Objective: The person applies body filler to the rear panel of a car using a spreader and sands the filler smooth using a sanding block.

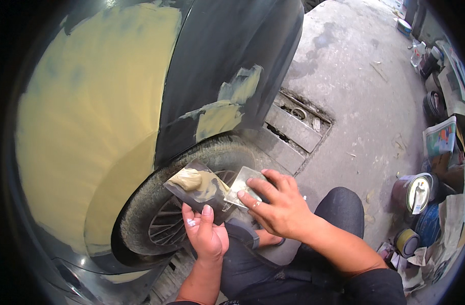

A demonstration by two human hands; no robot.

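Note:
My left hand (208, 238) holds a dark flat mixing board (195, 201) from below, its thumb at the near edge. A thick lump of beige filler putty (185, 179) sits on the board's left part, with thinner smears across the middle. In my right hand (281, 206) is a squarish translucent spreader (242, 179), gripped with the fingers over its face. Its left edge meets the board's right side, where some putty shows. Both are held in front of the car wheel (156, 223). White specks mark the fingers of both hands.
Beige putty coats a large area of the dark car panel (179, 117) and a smaller patch nearer the wheel arch. Beyond the wheel is a floor drain with slabs (293, 129). Along the right lie an open paint can (413, 194), a smaller tin (407, 242) and papers (440, 138).

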